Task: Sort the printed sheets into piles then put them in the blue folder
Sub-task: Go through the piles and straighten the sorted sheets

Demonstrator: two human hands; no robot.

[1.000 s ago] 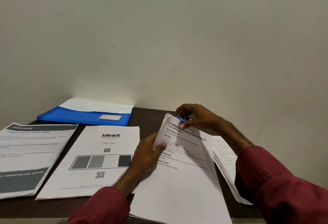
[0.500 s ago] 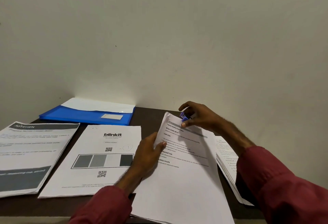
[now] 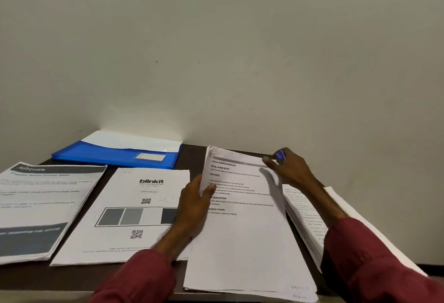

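Nearest the person, a stack (image 3: 245, 242) of printed sheets lies on the dark counter (image 3: 192, 156) between the two red sleeves. The left hand (image 3: 192, 204) grips the stack's left edge, thumb on the printed top page and the edge lifted a little. The right hand (image 3: 288, 170) is at the stack's far right corner, fingers curled round a small blue object (image 3: 280, 155) too blurred to name. One fingertip touches the top page. Another pile (image 3: 305, 216) lies under the right forearm. Left of the left hand sits the blinkit pile (image 3: 134, 206), and further left the kitchen pile (image 3: 36, 206). Beyond the left hand, against the wall, lies the blue folder (image 3: 108, 156).
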